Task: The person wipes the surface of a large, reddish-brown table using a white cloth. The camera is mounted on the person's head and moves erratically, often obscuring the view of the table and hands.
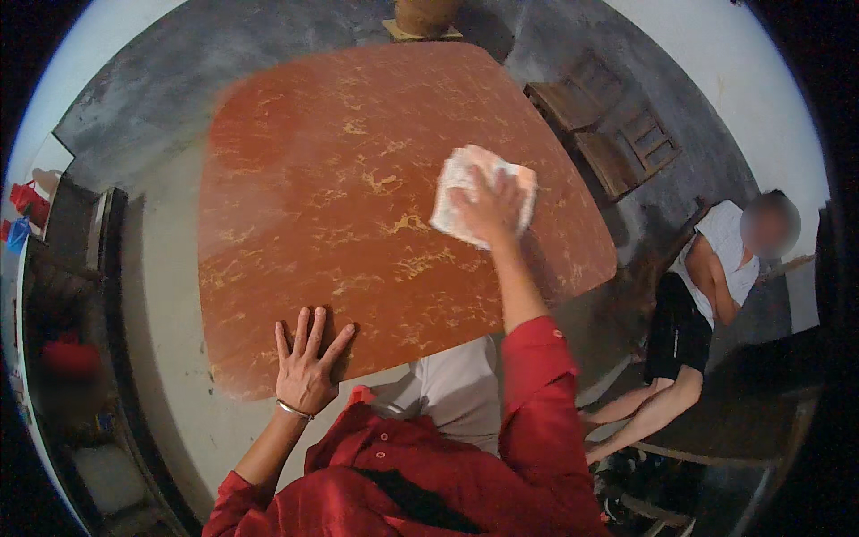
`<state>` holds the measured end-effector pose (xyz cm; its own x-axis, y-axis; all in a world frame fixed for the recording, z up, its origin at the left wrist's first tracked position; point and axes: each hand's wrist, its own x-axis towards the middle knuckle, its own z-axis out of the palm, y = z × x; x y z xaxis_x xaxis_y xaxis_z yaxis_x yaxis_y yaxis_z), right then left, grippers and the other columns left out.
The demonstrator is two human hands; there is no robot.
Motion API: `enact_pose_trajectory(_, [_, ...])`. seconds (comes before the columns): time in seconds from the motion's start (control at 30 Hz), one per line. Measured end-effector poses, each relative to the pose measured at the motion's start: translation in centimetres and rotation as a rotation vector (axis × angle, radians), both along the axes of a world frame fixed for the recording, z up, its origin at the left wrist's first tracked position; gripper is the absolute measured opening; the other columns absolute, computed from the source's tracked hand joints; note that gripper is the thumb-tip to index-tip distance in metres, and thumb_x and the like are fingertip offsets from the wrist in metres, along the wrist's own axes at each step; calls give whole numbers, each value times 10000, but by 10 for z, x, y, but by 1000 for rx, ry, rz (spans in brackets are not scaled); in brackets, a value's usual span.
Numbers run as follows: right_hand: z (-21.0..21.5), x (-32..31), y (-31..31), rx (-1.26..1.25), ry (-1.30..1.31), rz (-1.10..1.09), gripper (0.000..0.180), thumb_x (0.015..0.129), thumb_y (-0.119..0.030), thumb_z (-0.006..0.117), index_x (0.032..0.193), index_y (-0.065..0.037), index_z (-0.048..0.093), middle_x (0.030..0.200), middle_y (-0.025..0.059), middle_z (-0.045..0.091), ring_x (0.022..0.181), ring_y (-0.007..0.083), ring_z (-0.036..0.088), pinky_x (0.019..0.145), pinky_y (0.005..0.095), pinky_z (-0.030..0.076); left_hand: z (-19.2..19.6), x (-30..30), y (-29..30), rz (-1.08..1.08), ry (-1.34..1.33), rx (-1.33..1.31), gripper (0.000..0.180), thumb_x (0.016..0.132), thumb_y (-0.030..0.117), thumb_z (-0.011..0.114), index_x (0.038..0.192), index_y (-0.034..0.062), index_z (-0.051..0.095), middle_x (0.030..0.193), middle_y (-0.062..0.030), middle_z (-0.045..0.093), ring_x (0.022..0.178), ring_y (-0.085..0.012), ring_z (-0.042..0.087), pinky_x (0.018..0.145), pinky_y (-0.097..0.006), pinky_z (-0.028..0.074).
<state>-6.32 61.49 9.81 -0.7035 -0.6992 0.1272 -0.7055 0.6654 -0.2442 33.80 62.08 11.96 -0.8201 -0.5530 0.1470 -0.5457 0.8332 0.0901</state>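
A reddish-brown table (pixel 295 206) with yellow marbled streaks fills the middle of the view. On its right half, my right hand (pixel 494 208) presses a pale cloth (pixel 455 183) with a faint pinkish pattern against the top. The fingers of that hand are spread over the cloth, slightly smeared by motion. Close to the near left edge of the table, my left hand (pixel 309 362) lies flat with its fingers apart and holds nothing. A silver bangle circles the left wrist.
Two dark wooden chairs (pixel 613 161) stand beyond the table's right side. A person (pixel 716 259) in a white top and black shorts sits at the right. A pot (pixel 425 16) stands at the far edge. Dark shelving (pixel 112 358) with red and blue items runs along the left.
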Motion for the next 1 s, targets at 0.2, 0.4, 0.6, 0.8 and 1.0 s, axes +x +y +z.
enact_pose_trajectory(0.2, [-2,127,-2,-315,78,663,648,835,-591,618,1388,-265,527,1449,252,414,1374,457,316,1159,589,161,0,2,-1,15,16,-1,532,900,258,630,1408,338,494,1524,-157,368,1421,-382,314,1121,-654,194])
enact_pose_trajectory(0.4, [14,89,67,-179,48,625,639,811,-569,663,1354,-248,561,1455,193,418,1370,409,331,1134,562,224,-3,3,3,13,-1,4,546,900,289,617,1422,359,470,1536,-143,349,1428,-369,302,1106,-678,195])
enact_pose_trajectory(0.6, [10,22,-8,-38,-9,143,760,870,-683,484,1490,-253,387,1567,224,244,1450,429,182,1177,563,45,-5,2,0,6,22,3,540,899,297,612,1417,365,476,1531,-146,359,1425,-366,310,1106,-677,196])
enact_pose_trajectory(0.8, [-7,140,-50,-302,134,608,650,846,-613,598,1400,-285,517,1468,222,394,1390,434,295,1158,579,167,-7,4,-3,20,8,-15,532,894,309,616,1408,362,487,1524,-147,369,1429,-357,309,1115,-670,187])
enact_pose_trajectory(1.0, [15,132,53,-196,2,752,655,825,-606,617,1377,-261,547,1477,161,417,1394,373,316,1175,536,163,-3,3,1,19,8,19,542,894,304,621,1415,354,482,1534,-145,355,1431,-358,303,1120,-665,176])
